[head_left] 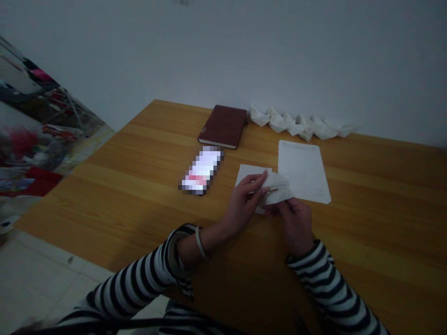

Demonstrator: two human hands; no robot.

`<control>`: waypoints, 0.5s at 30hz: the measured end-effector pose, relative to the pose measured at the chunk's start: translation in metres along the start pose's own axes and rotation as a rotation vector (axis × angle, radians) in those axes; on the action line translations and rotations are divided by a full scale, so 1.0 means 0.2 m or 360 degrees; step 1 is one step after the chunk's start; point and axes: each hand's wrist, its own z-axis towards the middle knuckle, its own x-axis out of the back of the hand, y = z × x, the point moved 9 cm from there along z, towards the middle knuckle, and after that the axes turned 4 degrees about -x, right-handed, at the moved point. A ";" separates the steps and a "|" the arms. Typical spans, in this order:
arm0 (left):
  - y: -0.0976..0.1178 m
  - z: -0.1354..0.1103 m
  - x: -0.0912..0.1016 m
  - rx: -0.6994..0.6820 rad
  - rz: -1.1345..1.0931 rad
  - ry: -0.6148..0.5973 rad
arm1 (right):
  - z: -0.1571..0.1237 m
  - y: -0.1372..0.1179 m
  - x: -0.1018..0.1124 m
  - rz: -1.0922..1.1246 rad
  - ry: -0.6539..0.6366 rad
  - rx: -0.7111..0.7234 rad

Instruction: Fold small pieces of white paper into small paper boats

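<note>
A folded piece of white paper point(279, 190) is between my hands, its layers parted a little. My left hand point(243, 201) pinches its left side with the thumb and fingers. At the lower right edge, my right hand point(295, 218) grips the same paper; some of its fingertips are hidden beneath. Under the left hand lies a small white sheet point(248, 172), partly covered. Just beyond my right hand a larger white sheet point(303, 170) rests flat on the table.
Along the wall stands a row of several folded paper boats point(291, 123). A brown notebook point(225, 124) lies to their left, with a lit phone point(204, 168) nearer me. The wooden table's point(132, 158) left edge drops to a tiled floor, where clutter point(31, 158) is piled.
</note>
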 end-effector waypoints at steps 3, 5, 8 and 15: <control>0.00 0.00 0.00 0.0004 0.0021 -0.0002 | 0.00 -0.01 0.00 -0.0002 -0.0006 -0.0009; 0.00 0.00 0.00 0.0010 0.0037 -0.0005 | -0.01 -0.01 0.00 -0.0011 -0.0003 -0.0012; 0.00 -0.01 0.00 0.0005 0.0055 0.0004 | -0.01 -0.01 0.00 -0.0035 0.0004 -0.0010; -0.01 -0.04 -0.08 -0.0007 0.0094 -0.0170 | 0.00 0.00 0.01 -0.0028 0.0022 -0.0001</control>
